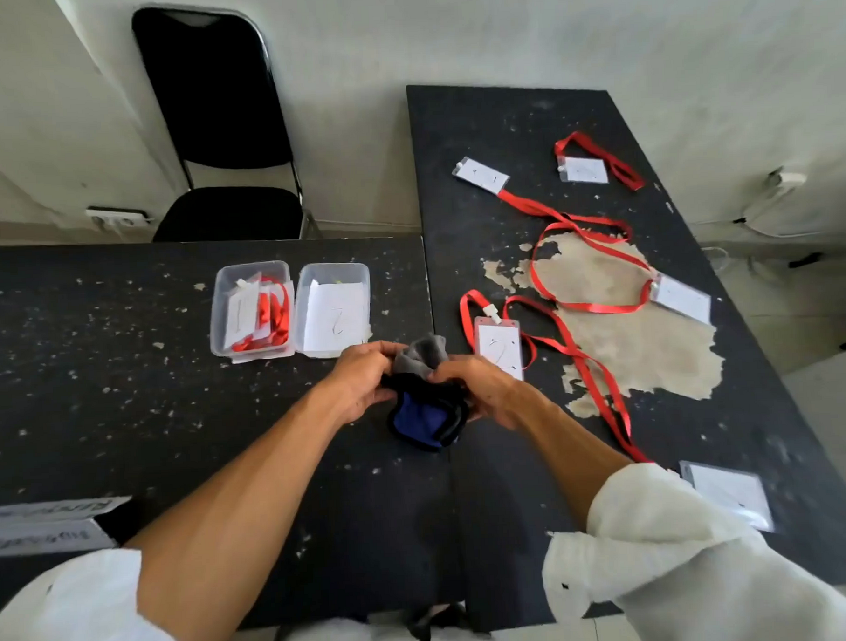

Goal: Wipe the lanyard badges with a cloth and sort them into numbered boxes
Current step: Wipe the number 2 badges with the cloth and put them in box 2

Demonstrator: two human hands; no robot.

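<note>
both hands gripping cloth point(422, 393), badges point(499, 347) nr

**Cloth in both hands; five badges on the right table**

My left hand point(360, 378) and right hand point(484, 385) both grip the cloth point(418, 355), grey on top, blue with black edging below, at the seam between the left table point(98, 363) and the right table point(490, 118).

- 10 o'clock from my hands: box 1 point(251, 266), clear, holding badges and red straps. Box 2 point(332, 266) sits just beside it, with a paper marked 2 inside.
- 2 o'clock, just beside my right hand: badge marked 2 point(499, 348), red lanyard point(578, 357) attached.
- 1 o'clock, far: second badge point(481, 174), third badge point(583, 171).
- 3 o'clock: fourth badge point(682, 299).
- 5 o'clock: fifth badge point(729, 493), near my right sleeve point(663, 542).
- 11 o'clock: black chair point(218, 111).
</note>
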